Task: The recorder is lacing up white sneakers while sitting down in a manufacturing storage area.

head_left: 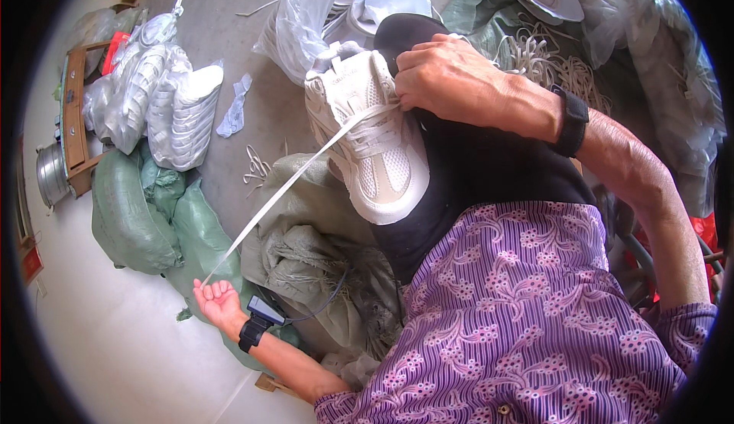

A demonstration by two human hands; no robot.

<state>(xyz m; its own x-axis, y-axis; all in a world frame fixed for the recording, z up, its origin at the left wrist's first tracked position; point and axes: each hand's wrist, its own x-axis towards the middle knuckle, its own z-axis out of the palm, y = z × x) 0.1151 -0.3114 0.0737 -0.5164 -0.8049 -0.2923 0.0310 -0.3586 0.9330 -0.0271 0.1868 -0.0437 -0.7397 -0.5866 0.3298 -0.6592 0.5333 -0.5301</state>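
Note:
A white and beige sneaker (375, 137) with mesh panels rests against my dark-clad leg, its toe pointing toward me. Its white shoelace (283, 187) runs taut from the upper eyelets down to the left. At the far end of that lace, my left hand (219, 302) is closed around it, arm stretched out to the side. My right hand (436, 72) is closed at the side of the shoe's collar, by the top eyelets. Its fingertips press there where the lace passes; whether they pinch the lace or the shoe's edge is hidden.
Clear bags of stacked white soles (183, 110) stand at the left beside green woven sacks (138, 210). Loose white laces (535, 53) lie in a heap at the upper right. Another plastic bag (306, 11) sits behind the sneaker. A crumpled grey sack (306, 256) lies below it.

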